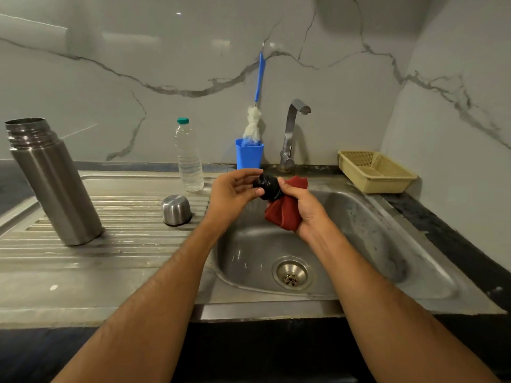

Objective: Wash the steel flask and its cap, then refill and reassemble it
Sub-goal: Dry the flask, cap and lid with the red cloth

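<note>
Marble-veined wall tiles back a steel sink (373, 233) set in a dark counter (456, 236), and over the basin the 2 hands meet around the flask's black stopper (267, 186). My reading is that the stopper is being wiped dry, with refilling yet to come. The right hand (301, 205) grips a bunched red cloth (284, 214) and presses its thumb against the stopper's right side; the left hand (235, 190) pinches the stopper between thumb and fingertips from the left. The steel flask (52, 181) stands open-mouthed and upright on the ribbed drainboard (132, 233), well apart to the left, its long axis vertical though the wide lens tilts it. The steel cup cap (176, 210) sits mouth-down between flask and hands. Since both lie on the left, the left hand is the nearer one to reach them. A plastic water bottle (188, 158) stands just behind the cap.
</note>
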